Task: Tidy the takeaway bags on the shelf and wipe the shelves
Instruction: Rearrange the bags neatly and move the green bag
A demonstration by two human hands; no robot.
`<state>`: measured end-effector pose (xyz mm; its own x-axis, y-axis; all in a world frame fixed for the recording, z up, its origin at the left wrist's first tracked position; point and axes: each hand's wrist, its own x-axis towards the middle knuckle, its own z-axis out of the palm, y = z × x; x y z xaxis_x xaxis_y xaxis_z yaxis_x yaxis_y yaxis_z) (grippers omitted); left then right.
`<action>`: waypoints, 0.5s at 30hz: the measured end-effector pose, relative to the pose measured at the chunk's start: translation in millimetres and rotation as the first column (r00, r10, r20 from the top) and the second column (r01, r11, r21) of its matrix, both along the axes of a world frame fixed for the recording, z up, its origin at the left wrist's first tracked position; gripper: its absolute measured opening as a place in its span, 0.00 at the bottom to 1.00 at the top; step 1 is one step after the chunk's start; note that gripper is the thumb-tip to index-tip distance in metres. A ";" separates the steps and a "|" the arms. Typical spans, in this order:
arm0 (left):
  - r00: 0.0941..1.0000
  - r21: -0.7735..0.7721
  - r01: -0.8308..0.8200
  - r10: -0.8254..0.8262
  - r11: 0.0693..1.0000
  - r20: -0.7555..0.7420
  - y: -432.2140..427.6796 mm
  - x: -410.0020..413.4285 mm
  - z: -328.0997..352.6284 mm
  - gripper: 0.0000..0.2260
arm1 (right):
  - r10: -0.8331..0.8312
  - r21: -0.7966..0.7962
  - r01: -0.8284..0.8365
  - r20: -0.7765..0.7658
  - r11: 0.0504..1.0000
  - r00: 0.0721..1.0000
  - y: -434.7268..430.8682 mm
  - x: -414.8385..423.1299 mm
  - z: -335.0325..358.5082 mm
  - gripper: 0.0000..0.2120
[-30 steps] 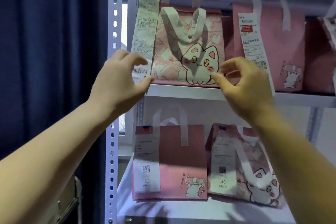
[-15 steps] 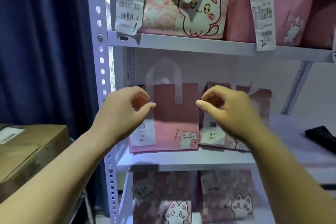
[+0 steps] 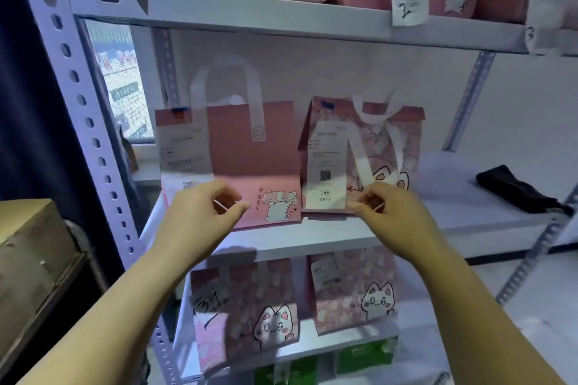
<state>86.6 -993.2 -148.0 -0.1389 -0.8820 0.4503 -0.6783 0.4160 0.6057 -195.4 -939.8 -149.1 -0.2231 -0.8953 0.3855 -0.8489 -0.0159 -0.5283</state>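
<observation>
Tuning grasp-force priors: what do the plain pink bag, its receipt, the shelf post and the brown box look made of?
Plain pink bag: matte and soft-looking, likely non-woven fabric; its pale strap handles look like flat fabric strips.
Receipt: thin printed paper.
Shelf post: painted metal, going by the punched holes and a bolt.
Brown box: matte, probably cardboard.

This looks like a takeaway shop's order pick-up corner. A pale metal rack with punched uprights (image 3: 91, 141) holds pink cat-printed carrier bags (image 3: 256, 166) just behind the fingers (image 3: 219, 187), and more above and below them, tagged with numbered paper order slips (image 3: 327, 175). A brown cardboard box (image 3: 31, 253) sits to their left.
</observation>
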 end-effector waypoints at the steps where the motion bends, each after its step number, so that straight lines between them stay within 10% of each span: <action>1: 1.000 0.009 -0.007 0.007 1.000 -0.006 -1.1 -5.9 -4.1 0.05 | -0.014 -0.003 0.014 0.025 1.000 1.000 -0.9 -8.2 -3.5 0.07; 9: 0.998 0.029 -0.027 0.029 0.999 -0.062 -12.9 -66.4 -29.6 0.04 | -0.126 -0.096 0.144 0.172 0.985 0.977 -17.5 -76.3 -25.7 0.02; 15: 0.998 -0.099 -0.034 0.029 0.994 -0.049 -20.5 -133.7 -35.4 0.11 | -0.169 -0.116 0.199 0.225 0.973 0.959 -41.5 -139.7 -44.2 0.22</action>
<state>-47.1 -1013.7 -183.4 -0.0880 -0.8358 0.5420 -0.6636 0.4549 0.5938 -335.1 -981.3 -193.3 -0.4693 -0.7733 0.4264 -0.7122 0.0460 -0.7005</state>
